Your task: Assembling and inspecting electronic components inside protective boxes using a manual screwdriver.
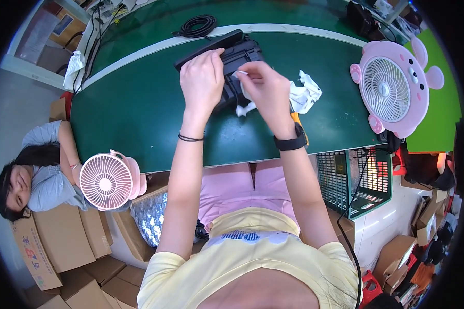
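The fingers [248, 67] of the right hand [270, 90] are pressed together, pinching a small white scrap [236, 74] at a black device [247, 51]. The left hand [200, 77] lies over the device's left part, its fingers curled; whether they grip it, I cannot tell. The device rests on the green table [134, 113], a coiled black cable [186, 29] just beyond. Crumpled white paper [305, 95] lies to the right, an orange-handled tool [296, 119] shows beside the right wrist, and a pink fan [384, 90] stands farther right.
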A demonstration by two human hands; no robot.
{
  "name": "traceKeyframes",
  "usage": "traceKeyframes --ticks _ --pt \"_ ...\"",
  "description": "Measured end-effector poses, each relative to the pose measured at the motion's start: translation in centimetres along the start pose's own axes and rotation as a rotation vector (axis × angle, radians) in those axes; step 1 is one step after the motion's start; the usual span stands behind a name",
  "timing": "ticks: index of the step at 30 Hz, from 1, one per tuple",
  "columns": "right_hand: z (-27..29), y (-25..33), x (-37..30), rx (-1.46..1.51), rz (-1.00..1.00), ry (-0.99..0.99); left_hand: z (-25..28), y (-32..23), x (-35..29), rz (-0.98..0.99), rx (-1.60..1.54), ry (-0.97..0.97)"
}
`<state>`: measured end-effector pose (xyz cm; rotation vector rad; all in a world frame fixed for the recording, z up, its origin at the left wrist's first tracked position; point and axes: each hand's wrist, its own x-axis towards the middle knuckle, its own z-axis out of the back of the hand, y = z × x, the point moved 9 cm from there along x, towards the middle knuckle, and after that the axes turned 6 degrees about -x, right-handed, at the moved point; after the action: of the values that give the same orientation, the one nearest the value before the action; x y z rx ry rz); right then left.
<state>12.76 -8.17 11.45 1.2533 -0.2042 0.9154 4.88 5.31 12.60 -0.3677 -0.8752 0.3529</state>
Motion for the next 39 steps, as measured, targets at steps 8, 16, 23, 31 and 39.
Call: traceKeyframes --ticks 8,16,23,31,39 --pt "-1.3 2.7 -2.4 -0.441 0.303 0.040 0.7 -1.1 -1.1 -0.063 0.010 -0.074" --pt "-1.3 2.2 -3.8 -0.526 0.342 0.108 0.8 -0.9 -1.1 -0.044 0.005 -0.090" --pt "0.5 2.0 -4.6 -0.389 0.303 0.079 0.9 -0.8 -1.1 -0.064 0.010 -0.098" --pt "-0.9 2.2 -2.4 -0.416 0.315 0.027 0.5 -0.7 -1.1 -0.074 0.004 -0.091" --pt "-1.2 2.4 -4.3 -0.508 0.381 0.169 0.6 -0.6 -0.8 -0.040 -0.009 -0.060"
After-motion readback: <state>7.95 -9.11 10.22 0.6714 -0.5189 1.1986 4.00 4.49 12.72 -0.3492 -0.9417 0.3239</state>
